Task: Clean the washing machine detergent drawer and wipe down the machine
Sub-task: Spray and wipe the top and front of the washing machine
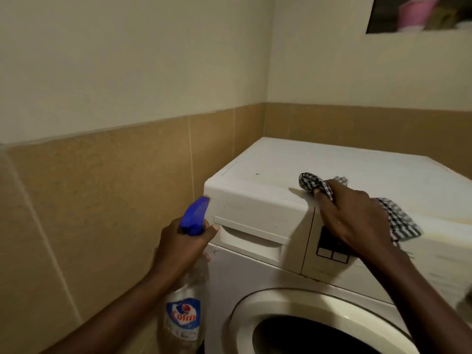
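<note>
A: Where are the hands?

B: The left hand [186, 241] sits at about 7 o'clock, forearm rising from the bottom edge; its fingers are wrapped tight around the neck of a clear spray bottle [185, 310] with a blue trigger head [195, 215], held upright, nozzle tip right at the machine's top left front corner

A: And the right?

B: The right hand [355, 215] reaches in from 5 o'clock, palm down, fingers curled shut on a bunched black-and-white checked cloth [314, 183]; the cloth lies on the front edge of the washing machine [319, 162] top, trailing off towards 3 o'clock

A: The detergent drawer?

B: The detergent drawer [251, 236] is closed in the upper left front panel, between the two hands; the round door [301, 315] sits below, at 6 o'clock
</note>
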A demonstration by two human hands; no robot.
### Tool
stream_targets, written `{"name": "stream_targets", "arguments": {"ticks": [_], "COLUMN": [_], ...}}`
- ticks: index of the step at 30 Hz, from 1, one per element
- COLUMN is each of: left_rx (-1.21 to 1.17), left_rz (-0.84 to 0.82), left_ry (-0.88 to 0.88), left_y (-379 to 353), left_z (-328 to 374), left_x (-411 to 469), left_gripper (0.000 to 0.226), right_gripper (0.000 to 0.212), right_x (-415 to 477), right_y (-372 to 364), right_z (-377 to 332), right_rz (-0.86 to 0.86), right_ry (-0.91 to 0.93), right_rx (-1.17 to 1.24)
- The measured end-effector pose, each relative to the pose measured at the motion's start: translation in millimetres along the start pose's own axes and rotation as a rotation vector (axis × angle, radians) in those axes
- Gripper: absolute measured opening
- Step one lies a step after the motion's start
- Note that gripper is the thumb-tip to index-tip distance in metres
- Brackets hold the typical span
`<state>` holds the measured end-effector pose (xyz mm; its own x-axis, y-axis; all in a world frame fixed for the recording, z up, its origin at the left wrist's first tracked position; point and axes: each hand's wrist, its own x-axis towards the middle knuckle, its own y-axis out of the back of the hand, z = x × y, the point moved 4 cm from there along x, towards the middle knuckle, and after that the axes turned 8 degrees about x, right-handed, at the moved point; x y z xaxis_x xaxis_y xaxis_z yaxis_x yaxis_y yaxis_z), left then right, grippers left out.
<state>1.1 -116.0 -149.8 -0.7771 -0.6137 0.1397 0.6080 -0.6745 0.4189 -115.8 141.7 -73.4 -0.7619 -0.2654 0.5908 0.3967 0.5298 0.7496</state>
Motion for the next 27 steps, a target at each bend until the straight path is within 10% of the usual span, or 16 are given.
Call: {"name": "stream_targets", "arguments": {"ticks": [27], "left_rx": [-0.152], "left_rz": [-0.275], "left_ry": [-0.139], "left_y": [-65], "left_z": [9], "left_x": [-32], "left_gripper": [0.035], "right_gripper": [0.021], "right_x": [-34], "right_y": [-28], "right_z": [0], "right_rz": [0.490], "right_ry": [0.147], "right_rx": [0.027]}}
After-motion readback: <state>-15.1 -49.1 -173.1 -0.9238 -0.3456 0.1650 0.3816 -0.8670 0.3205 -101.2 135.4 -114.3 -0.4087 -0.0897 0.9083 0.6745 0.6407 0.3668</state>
